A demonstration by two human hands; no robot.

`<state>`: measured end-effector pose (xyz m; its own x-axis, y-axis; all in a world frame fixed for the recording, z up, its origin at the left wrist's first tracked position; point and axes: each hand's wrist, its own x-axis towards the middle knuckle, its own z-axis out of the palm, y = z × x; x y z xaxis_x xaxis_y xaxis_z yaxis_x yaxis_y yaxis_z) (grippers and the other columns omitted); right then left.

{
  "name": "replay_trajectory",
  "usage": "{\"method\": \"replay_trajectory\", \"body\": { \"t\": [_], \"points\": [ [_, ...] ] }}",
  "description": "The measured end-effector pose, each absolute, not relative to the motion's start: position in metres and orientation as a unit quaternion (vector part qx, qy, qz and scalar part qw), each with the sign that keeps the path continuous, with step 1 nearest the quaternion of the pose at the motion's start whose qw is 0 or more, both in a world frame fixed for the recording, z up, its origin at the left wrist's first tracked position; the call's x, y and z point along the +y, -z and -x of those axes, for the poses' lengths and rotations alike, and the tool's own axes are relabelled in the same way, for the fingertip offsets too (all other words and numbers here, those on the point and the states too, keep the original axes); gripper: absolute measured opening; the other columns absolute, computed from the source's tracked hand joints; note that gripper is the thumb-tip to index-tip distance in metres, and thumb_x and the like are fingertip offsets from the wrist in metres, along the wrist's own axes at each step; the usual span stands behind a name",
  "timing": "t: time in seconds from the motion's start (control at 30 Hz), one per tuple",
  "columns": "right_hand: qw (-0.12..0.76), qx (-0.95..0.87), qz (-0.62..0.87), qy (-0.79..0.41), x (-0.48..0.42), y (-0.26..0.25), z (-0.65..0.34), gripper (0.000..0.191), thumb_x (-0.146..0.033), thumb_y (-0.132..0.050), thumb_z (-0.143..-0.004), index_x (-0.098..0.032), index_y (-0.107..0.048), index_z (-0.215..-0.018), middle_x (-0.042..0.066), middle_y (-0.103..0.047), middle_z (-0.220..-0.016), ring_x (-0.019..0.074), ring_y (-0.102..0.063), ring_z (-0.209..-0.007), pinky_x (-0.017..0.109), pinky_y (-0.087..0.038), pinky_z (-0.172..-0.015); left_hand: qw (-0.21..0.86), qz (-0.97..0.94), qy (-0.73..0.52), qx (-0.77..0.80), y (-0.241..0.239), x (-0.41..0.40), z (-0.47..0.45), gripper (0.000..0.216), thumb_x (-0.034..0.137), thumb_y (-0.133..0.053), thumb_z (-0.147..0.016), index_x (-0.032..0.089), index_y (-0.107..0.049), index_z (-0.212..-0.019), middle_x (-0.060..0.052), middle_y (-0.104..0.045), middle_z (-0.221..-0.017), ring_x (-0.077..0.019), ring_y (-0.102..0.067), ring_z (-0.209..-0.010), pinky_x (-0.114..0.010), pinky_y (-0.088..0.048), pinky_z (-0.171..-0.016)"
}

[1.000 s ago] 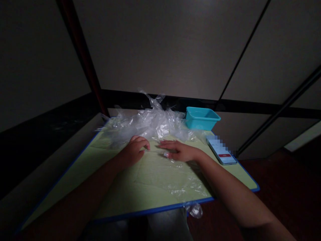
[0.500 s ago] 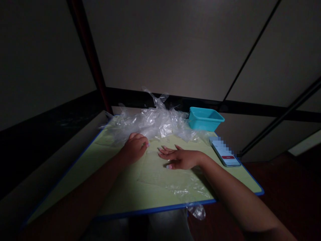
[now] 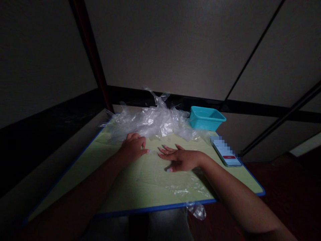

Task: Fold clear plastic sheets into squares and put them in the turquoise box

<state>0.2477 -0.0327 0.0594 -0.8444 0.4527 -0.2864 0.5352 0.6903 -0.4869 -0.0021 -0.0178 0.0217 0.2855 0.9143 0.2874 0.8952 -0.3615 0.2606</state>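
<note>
A clear plastic bag (image 3: 160, 182) lies flattened on the yellow-green tabletop (image 3: 120, 195), its near end hanging over the front edge. My right hand (image 3: 182, 160) rests on that bag with its fingers spread and palm down. Near the bag's upper left corner is my left hand (image 3: 132, 147), thumb stretched out and apart from the bent fingers, with nothing visible in it. Just beyond both hands sits a heap of crumpled clear plastic bags (image 3: 157, 120); the left fingertips are close to it, partly hidden behind the hand.
A turquoise plastic basin (image 3: 207, 118) stands at the back right corner beside the heap. A phone (image 3: 227, 152) with a lit screen lies along the right edge. Blue edging (image 3: 155, 210) borders the table, and wall panels (image 3: 163, 50) rise behind it.
My left thumb has moved away from the fingers, so the closed left hand has opened. The right hand stays spread on the plastic bag. The view has shifted very slightly.
</note>
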Motion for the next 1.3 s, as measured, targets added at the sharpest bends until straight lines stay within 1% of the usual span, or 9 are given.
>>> {"method": "replay_trajectory", "body": {
  "t": [0.13,0.33,0.47,0.53,0.63,0.73,0.87,0.97,1.3],
  "points": [
    [0.077,0.917,-0.272,0.283,-0.034,-0.061,-0.247,0.072,-0.043,-0.054,-0.081,-0.035,-0.012,-0.139,0.002,-0.005,-0.148,0.0249,0.004,-0.135,0.056,0.012,-0.1,-0.018,-0.785,-0.191,0.589,-0.026,-0.023,-0.003,0.011,0.033,-0.059,-0.072,0.024,-0.058,-0.078,-0.006,-0.054,-0.093,-0.0288,-0.041,-0.097,-0.043,-0.035,-0.08],
    [0.082,0.918,-0.29,0.259,-0.036,-0.061,-0.247,0.07,-0.047,-0.052,-0.081,-0.034,-0.016,-0.139,0.002,0.0,-0.148,0.0258,0.008,-0.134,0.055,0.014,-0.1,-0.117,-0.761,-0.25,0.588,-0.043,-0.032,-0.002,0.017,0.031,-0.052,-0.079,0.025,-0.059,-0.094,-0.006,-0.05,-0.111,-0.0322,-0.036,-0.108,-0.049,-0.031,-0.087],
    [0.082,0.919,-0.288,0.256,-0.036,-0.06,-0.247,0.07,-0.049,-0.051,-0.08,-0.037,-0.015,-0.138,0.0,0.0,-0.148,0.0262,0.008,-0.134,0.054,0.014,-0.1,-0.091,-0.765,-0.316,0.554,-0.054,-0.037,-0.006,0.023,0.031,-0.046,-0.084,0.021,-0.057,-0.1,-0.008,-0.052,-0.11,-0.0306,-0.038,-0.112,-0.048,-0.03,-0.095],
    [0.09,0.918,-0.292,0.254,-0.036,-0.06,-0.247,0.071,-0.05,-0.051,-0.08,-0.036,-0.014,-0.139,0.0,0.001,-0.148,0.0264,0.009,-0.134,0.055,0.014,-0.1,-0.024,-0.816,-0.327,0.477,-0.053,-0.042,-0.014,0.035,0.03,-0.04,-0.087,0.018,-0.046,-0.119,-0.009,-0.048,-0.122,-0.0253,-0.039,-0.117,-0.041,-0.03,-0.1],
    [0.102,0.915,-0.296,0.255,-0.035,-0.06,-0.247,0.074,-0.052,-0.053,-0.078,-0.034,-0.015,-0.139,0.002,0.003,-0.148,0.0276,0.011,-0.134,0.056,0.014,-0.099,0.073,-0.897,-0.253,0.355,-0.044,-0.051,-0.031,0.054,0.03,-0.037,-0.089,0.018,-0.018,-0.138,-0.01,-0.022,-0.146,-0.0225,-0.022,-0.131,-0.039,-0.023,-0.106],
    [0.105,0.915,-0.291,0.259,-0.035,-0.06,-0.248,0.08,-0.053,-0.058,-0.074,-0.035,-0.016,-0.139,0.001,0.001,-0.148,0.0284,0.011,-0.134,0.058,0.015,-0.099,0.14,-0.931,-0.156,0.299,-0.032,-0.058,-0.044,0.067,0.043,-0.036,-0.089,0.012,-0.007,-0.141,-0.014,-0.008,-0.148,-0.0235,-0.007,-0.135,-0.039,-0.017,-0.109],
    [0.121,0.915,-0.287,0.255,-0.034,-0.063,-0.247,0.082,-0.057,-0.057,-0.072,-0.037,-0.014,-0.138,-0.001,-0.004,-0.148,0.0263,0.012,-0.134,0.06,0.015,-0.097,0.174,-0.93,-0.085,0.314,-0.027,-0.059,-0.049,0.073,0.052,-0.028,-0.089,0.007,-0.004,-0.141,-0.015,-0.001,-0.148,-0.0227,0.0,-0.135,-0.038,-0.012,-0.109],
    [0.128,0.915,-0.291,0.249,-0.035,-0.063,-0.246,0.084,-0.058,-0.058,-0.07,-0.038,-0.012,-0.138,-0.002,-0.002,-0.148,0.026,0.014,-0.133,0.06,0.015,-0.098,0.174,-0.927,-0.062,0.327,-0.031,-0.06,-0.048,0.074,0.055,-0.023,-0.089,0.005,-0.004,-0.141,-0.015,0.001,-0.147,-0.0217,0.003,-0.135,-0.036,-0.009,-0.11],
    [0.129,0.915,-0.306,0.229,-0.039,-0.065,-0.244,0.083,-0.059,-0.058,-0.07,-0.039,-0.014,-0.138,-0.003,0.013,-0.146,0.0295,0.011,-0.133,0.058,0.009,-0.101,0.138,-0.914,-0.05,0.379,-0.032,-0.068,-0.051,0.072,0.059,-0.022,-0.088,0.018,0.0,-0.142,-0.012,0.007,-0.147,-0.0274,0.01,-0.133,-0.043,-0.011,-0.108]
  ]
}}
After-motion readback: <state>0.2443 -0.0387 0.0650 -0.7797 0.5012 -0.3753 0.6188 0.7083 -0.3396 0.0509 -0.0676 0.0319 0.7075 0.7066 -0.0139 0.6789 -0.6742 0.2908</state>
